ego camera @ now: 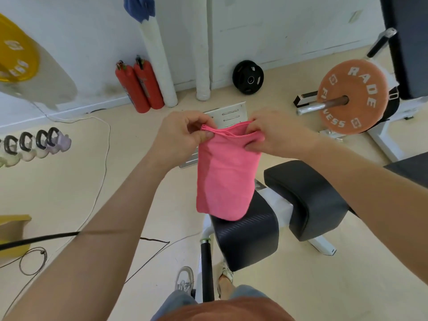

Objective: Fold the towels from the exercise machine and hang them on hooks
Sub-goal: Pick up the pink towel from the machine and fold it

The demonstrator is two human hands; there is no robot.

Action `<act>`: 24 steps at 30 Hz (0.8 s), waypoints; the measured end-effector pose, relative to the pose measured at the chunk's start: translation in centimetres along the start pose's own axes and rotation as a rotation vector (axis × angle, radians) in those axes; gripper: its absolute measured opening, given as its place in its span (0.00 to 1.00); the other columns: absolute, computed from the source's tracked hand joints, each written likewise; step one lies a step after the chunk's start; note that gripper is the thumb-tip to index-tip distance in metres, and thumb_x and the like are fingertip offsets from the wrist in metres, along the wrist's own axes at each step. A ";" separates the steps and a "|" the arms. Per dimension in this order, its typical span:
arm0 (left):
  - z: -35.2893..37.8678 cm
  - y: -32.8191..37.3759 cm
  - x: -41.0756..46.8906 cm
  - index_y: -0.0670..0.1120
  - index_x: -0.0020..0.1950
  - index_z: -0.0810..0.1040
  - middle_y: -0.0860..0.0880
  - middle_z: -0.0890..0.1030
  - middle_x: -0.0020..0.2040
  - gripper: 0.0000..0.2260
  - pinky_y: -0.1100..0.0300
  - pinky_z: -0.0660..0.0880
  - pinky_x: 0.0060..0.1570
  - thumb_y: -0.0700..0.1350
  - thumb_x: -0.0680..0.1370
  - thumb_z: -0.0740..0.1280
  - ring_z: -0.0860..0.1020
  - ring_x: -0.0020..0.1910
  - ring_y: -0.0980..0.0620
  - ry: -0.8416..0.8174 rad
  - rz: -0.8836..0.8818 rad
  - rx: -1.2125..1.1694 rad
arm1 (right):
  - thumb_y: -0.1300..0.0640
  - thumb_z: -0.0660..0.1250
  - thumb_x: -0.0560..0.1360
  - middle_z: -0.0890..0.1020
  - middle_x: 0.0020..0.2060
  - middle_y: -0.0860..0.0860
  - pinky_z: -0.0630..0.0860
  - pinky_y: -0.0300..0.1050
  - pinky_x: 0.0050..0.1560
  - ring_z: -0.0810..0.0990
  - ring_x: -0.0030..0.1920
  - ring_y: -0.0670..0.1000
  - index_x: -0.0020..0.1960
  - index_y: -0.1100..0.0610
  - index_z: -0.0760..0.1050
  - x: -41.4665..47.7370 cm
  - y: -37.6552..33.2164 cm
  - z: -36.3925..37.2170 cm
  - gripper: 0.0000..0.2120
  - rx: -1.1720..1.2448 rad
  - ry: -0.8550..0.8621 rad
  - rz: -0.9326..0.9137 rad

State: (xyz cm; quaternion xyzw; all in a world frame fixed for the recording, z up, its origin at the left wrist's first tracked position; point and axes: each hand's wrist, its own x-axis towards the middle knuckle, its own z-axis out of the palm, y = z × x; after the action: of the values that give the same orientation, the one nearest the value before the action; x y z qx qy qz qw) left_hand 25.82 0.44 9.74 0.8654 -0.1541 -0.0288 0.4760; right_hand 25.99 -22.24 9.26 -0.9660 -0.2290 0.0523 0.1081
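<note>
The pink towel point(225, 174) hung with its long axis vertical in front of the person, its lower end brushing or just above the padded seat point(247, 235) of the exercise machine. The left hand point(179, 135) and right hand point(278, 133) flanked its top edge at equal reach, fingers point(206, 135) of each pinched shut on a corner. No container was in sight, and no hooks showed.

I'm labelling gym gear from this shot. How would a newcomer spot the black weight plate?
Follow the white wall down to the floor. Right of the two red fire extinguishers, the black weight plate leans against it, unlike the orange plate, which sits on a bar.
</note>
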 end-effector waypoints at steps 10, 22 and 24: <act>1.2 -1.5 0.1 0.48 0.45 0.82 0.61 0.79 0.39 0.11 0.73 0.72 0.46 0.33 0.70 0.69 0.77 0.38 0.67 0.272 0.000 0.081 | 0.51 0.64 0.77 0.80 0.48 0.53 0.77 0.55 0.47 0.78 0.48 0.58 0.50 0.58 0.82 -0.9 2.7 0.2 0.12 -0.098 0.286 -0.087; 12.7 -10.6 -15.0 0.47 0.51 0.81 0.51 0.81 0.50 0.08 0.60 0.73 0.51 0.38 0.75 0.66 0.75 0.49 0.51 -0.355 -0.086 0.318 | 0.59 0.72 0.66 0.81 0.41 0.51 0.76 0.47 0.36 0.79 0.38 0.52 0.49 0.54 0.80 -16.0 -0.4 17.1 0.11 -0.137 -0.182 0.082; 14.1 -10.9 -17.2 0.47 0.50 0.80 0.54 0.80 0.51 0.08 0.68 0.68 0.47 0.38 0.75 0.65 0.74 0.48 0.55 -0.439 -0.116 0.262 | 0.61 0.69 0.69 0.82 0.42 0.50 0.77 0.46 0.37 0.78 0.38 0.51 0.53 0.54 0.80 -18.3 -0.9 18.9 0.13 -0.049 -0.293 0.162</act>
State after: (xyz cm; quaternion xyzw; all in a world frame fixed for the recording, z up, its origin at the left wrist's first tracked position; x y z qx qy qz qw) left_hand 9.32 -0.56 -8.65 0.9001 -0.2062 -0.2228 0.3126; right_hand 6.49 -26.24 -7.94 -0.9657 -0.1647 0.1954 0.0456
